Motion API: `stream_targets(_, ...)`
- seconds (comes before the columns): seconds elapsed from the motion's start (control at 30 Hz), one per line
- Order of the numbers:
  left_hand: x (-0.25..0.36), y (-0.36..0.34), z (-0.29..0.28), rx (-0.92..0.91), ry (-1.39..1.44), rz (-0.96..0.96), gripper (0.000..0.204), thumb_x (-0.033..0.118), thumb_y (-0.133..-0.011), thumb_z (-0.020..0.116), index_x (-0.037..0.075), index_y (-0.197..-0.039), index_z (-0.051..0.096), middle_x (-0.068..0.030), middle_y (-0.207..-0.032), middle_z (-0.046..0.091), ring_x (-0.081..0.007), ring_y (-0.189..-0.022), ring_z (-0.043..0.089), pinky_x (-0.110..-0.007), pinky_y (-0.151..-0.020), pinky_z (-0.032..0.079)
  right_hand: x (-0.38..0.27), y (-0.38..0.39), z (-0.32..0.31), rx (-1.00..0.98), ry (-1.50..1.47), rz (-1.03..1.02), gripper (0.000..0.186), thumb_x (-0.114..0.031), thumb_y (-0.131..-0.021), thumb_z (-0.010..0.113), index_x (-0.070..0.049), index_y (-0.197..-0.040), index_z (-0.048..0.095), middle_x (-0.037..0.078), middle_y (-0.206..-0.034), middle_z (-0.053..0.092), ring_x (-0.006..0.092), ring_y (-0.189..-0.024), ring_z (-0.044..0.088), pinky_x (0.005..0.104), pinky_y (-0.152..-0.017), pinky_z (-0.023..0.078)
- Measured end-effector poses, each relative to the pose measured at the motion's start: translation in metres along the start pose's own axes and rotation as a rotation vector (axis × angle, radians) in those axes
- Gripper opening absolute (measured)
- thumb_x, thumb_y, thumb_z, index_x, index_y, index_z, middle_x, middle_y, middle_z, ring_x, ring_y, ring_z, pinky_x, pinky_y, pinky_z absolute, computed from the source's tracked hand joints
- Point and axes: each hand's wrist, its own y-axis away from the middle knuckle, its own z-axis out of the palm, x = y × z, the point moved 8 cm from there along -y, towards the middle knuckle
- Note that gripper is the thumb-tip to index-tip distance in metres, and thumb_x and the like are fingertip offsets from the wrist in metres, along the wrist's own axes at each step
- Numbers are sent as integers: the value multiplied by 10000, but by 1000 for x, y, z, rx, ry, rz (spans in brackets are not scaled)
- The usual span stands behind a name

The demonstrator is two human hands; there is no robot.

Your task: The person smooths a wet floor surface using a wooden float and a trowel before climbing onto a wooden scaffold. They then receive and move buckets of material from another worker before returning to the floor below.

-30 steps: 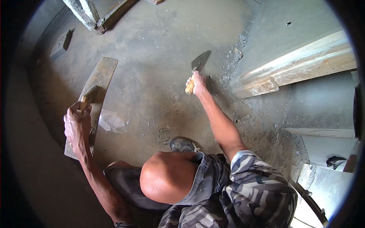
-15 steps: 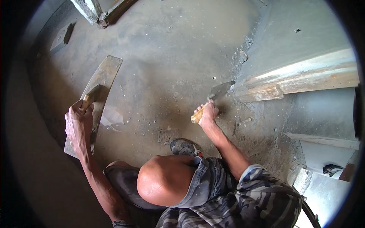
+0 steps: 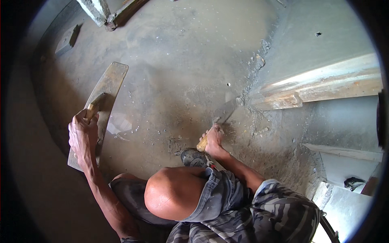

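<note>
My left hand (image 3: 84,135) is wrapped round the wooden handle of a long flat plastering float (image 3: 110,81), which tilts at the left with its far end pointing away from me. In my right hand (image 3: 214,139) is a pointing trowel (image 3: 225,110) with a pale wooden handle; its metal blade points toward the far right, low over the wet, grey-brown floor (image 3: 162,89). The trowel's tip lies close to a line of crumbly mortar (image 3: 255,67). Whether the blade touches the floor, I cannot tell.
To the right, a mortar-stained wooden board (image 3: 320,83) borders a smooth grey surface (image 3: 320,48). Wooden pieces (image 3: 109,18) meet at the top left, and a small block (image 3: 67,40) lies nearby. My shoe (image 3: 193,156) rests just behind the trowel handle.
My right hand has drawn the trowel back toward me and slightly left, away from the board's end. My left hand and the float are almost unmoved.
</note>
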Motion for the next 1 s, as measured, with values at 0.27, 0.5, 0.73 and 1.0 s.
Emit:
stream_targets(0.27, -2, 0, 8, -14, 19, -18, 401, 351, -851, 711, 96, -1159, 687, -176, -1073, 670, -349, -1019, 624, -444, -883, 495, -38, -28, 5, -148, 163, -129, 302, -422, -961, 537, -137, -933, 439, 37, -698, 477, 167, -514, 509, 350, -399, 415)
stream_targets(0.5, -6, 0, -15, 64, 12, -10, 371, 317, -846, 693, 81, -1133, 701, -179, -1061, 685, -349, -1020, 633, -446, -875, 492, -55, -17, -133, -127, 413, -79, 371, -507, -944, 583, -148, -895, 500, 3, -625, 474, 150, -423, 454, 321, -405, 407)
stream_targets(0.73, -8, 4, -16, 144, 88, 0, 322, 295, -835, 697, 98, -1088, 723, -191, -972, 703, -371, -917, 669, -439, -822, 511, 3, 28, 14, -753, 1140, -280, 343, -400, -1001, 521, -61, -1008, 572, -14, -591, 462, 112, -460, 481, 321, -379, 409)
stream_targets(1.0, 2, 2, -8, 86, 46, -3, 379, 344, -843, 689, 158, -1173, 705, -156, -928, 725, -323, -852, 700, -431, -794, 527, 114, 27, 151, -1074, 1471, -600, 405, -367, -979, 444, -5, -940, 622, 165, -790, 651, 227, -661, 655, 415, -544, 505)
